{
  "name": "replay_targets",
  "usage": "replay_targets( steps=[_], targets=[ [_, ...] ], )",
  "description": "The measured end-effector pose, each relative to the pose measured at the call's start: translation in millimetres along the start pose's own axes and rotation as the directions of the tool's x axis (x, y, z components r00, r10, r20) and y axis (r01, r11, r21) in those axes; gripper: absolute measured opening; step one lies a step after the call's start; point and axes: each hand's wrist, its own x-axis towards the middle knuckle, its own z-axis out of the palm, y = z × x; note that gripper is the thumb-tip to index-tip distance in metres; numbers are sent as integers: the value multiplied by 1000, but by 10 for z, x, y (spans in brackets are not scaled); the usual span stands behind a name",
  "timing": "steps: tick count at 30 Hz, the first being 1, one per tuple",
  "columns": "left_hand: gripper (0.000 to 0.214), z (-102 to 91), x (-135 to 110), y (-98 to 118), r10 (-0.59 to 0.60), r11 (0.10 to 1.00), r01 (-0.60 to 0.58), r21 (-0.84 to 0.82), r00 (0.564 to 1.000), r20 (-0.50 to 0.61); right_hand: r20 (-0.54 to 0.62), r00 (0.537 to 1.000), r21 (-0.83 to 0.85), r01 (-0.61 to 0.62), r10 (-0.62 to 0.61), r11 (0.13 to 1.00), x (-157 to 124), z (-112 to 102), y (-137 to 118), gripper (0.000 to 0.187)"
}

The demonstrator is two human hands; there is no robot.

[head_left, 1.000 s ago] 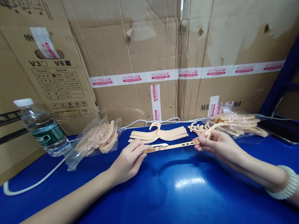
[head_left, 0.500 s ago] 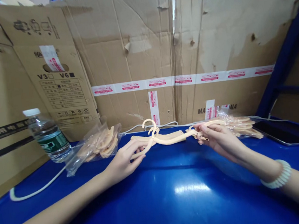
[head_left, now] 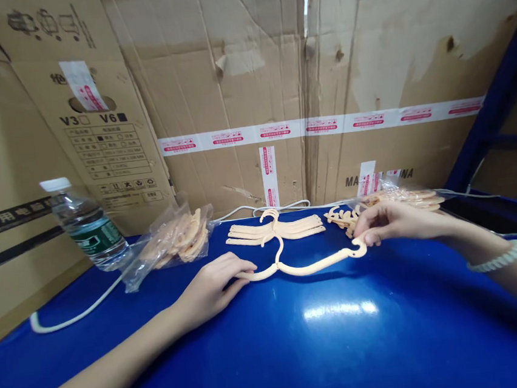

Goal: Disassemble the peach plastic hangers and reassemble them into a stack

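A cream-coloured clothes hanger (head_left: 311,268) lies low over the blue table, its hook pointing away from me. My left hand (head_left: 215,283) pinches its left arm between thumb and fingers. At its right end is a small curved hook piece (head_left: 359,247), which my right hand (head_left: 387,221) grips with thumb and fingertips. I cannot tell whether that piece is fastened to the hanger. Just behind lies a stack of matching hangers (head_left: 285,233), hooks together. Beside my right fingers is a small pile of similar hook pieces (head_left: 343,216), partly hidden by the hand.
A plastic bag of cream parts (head_left: 176,241) and a water bottle (head_left: 90,225) stand at left. Another bag of parts (head_left: 405,198) and a dark flat device (head_left: 484,218) lie at right. A white cable (head_left: 72,306) crosses the table (head_left: 273,351). Cardboard (head_left: 231,99) walls the back.
The hanger has come toward me and down, clear of the stack, which now shows fully. Both hands still grip its ends, and the view has tilted slightly downward.
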Motion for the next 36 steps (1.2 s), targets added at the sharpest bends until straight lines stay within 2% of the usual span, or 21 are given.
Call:
replay_targets(
  steps=[2,7,9,16,26,32,36],
  targets=[
    [20,-5,-2,-8,-4,1000,4,-1,1000,-10,36,999,-114,-31,36,993,-4,10,-16,26],
    [21,-32,6,2,34,999,-34,-10,999,-22,9,995,-328,-89,97,941,-4,80,-69,27],
    [23,-39,12,13,30,1000,-30,-7,999,-21,30,993,-342,-101,118,934,-3,102,-76,29],
    [26,-44,3,30,30,999,-30,24,1000,2,115,990,-288,-45,81,957,10,183,-39,31],
    [31,-49,3,18,43,996,-47,78,998,45,87,995,-418,-10,51,908,21,191,38,30],
    [32,-28,-19,-1,-6,997,0,80,998,68,64,997,-455,-3,36,890,43,183,46,33],
    [32,-24,-43,-11,-49,993,40,109,996,78,8,1000,-510,-4,9,860,69,207,62,32]
  ],
)
